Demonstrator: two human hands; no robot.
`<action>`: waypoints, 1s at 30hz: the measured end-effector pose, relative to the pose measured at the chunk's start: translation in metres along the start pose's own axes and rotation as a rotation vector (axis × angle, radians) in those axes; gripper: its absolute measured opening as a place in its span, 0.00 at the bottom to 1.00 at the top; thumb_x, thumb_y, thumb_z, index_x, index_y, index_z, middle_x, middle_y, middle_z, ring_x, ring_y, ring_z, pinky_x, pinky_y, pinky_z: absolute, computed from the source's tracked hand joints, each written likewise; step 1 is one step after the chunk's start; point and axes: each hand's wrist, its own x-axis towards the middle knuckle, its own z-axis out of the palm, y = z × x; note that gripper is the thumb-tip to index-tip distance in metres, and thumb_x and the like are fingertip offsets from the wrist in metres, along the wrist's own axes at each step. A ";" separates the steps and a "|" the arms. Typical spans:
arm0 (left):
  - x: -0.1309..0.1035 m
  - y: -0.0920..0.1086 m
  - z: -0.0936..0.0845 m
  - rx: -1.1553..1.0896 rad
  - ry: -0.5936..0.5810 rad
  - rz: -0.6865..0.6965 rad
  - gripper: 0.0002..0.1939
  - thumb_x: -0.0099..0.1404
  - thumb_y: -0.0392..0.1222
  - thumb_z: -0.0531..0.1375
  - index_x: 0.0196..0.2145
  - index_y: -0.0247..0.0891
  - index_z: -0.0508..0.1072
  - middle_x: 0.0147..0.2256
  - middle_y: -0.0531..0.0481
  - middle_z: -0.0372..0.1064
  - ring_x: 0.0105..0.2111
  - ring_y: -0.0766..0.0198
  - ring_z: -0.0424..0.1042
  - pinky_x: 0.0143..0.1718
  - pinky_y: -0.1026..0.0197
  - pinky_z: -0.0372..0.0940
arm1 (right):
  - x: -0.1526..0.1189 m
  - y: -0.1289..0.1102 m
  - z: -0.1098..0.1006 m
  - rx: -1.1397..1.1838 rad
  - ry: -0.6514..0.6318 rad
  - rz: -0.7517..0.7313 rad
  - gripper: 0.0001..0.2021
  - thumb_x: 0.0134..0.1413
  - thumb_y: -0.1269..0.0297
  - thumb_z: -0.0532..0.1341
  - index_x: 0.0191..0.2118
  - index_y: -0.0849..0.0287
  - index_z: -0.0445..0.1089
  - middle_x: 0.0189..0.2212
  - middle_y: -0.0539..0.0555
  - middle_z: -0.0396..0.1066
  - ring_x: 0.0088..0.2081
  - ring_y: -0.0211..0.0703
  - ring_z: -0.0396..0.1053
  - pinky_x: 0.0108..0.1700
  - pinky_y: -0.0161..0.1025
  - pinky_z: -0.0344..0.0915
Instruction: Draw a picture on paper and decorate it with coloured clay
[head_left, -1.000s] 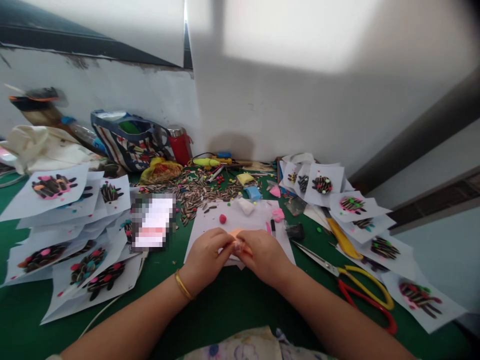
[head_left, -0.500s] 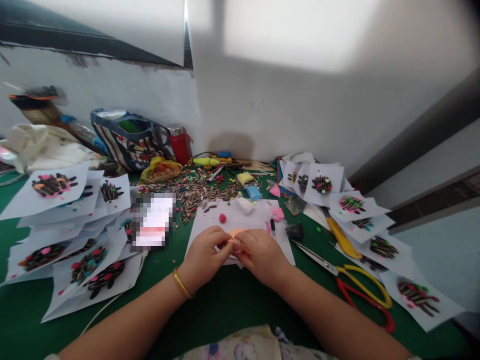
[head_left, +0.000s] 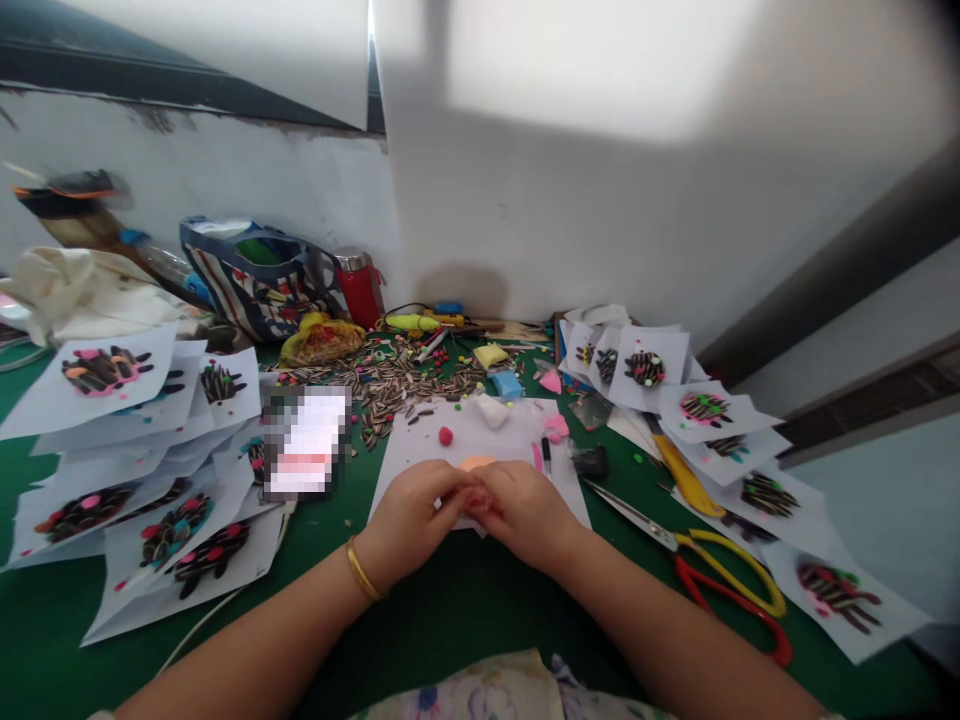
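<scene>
Over a sheet of white paper, my left hand and my right hand meet with their fingertips pressed together. Both are closed, and whatever lies between the fingers is hidden. A flat orange piece, like clay, shows just beyond the fingertips. Farther up the paper sit a small red ball and a white lump. On the right side of the sheet are a pink clay lump, a thin pink piece and a black pen.
Sunflower seeds are heaped behind the paper. Scissors and a yellow cutter lie at right. Seed-decorated sheets pile up at left, others at right. A phone, red flask and striped bag stand leftward.
My fingers have drawn closer together, covering the small pale, shiny thing that showed between them before. Both hands stay over the same spot on the paper.
</scene>
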 end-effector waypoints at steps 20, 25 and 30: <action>0.001 -0.009 -0.001 -0.072 0.187 -0.043 0.04 0.65 0.40 0.61 0.35 0.40 0.75 0.33 0.51 0.76 0.33 0.64 0.74 0.37 0.63 0.68 | -0.001 0.006 -0.001 0.252 0.032 0.143 0.10 0.60 0.63 0.60 0.46 0.56 0.71 0.42 0.54 0.75 0.43 0.45 0.72 0.46 0.40 0.66; 0.002 -0.006 0.000 0.003 0.161 0.122 0.05 0.66 0.38 0.59 0.39 0.40 0.75 0.35 0.49 0.77 0.36 0.63 0.75 0.40 0.61 0.69 | 0.001 0.005 -0.002 0.418 0.023 0.181 0.12 0.59 0.62 0.61 0.48 0.54 0.71 0.44 0.53 0.74 0.46 0.45 0.71 0.50 0.41 0.65; 0.002 0.001 0.000 0.162 0.144 0.344 0.10 0.66 0.34 0.58 0.43 0.40 0.76 0.36 0.46 0.77 0.36 0.60 0.75 0.40 0.56 0.69 | 0.004 0.003 0.000 0.610 -0.040 0.194 0.11 0.60 0.61 0.60 0.47 0.54 0.71 0.44 0.52 0.74 0.46 0.45 0.71 0.51 0.40 0.65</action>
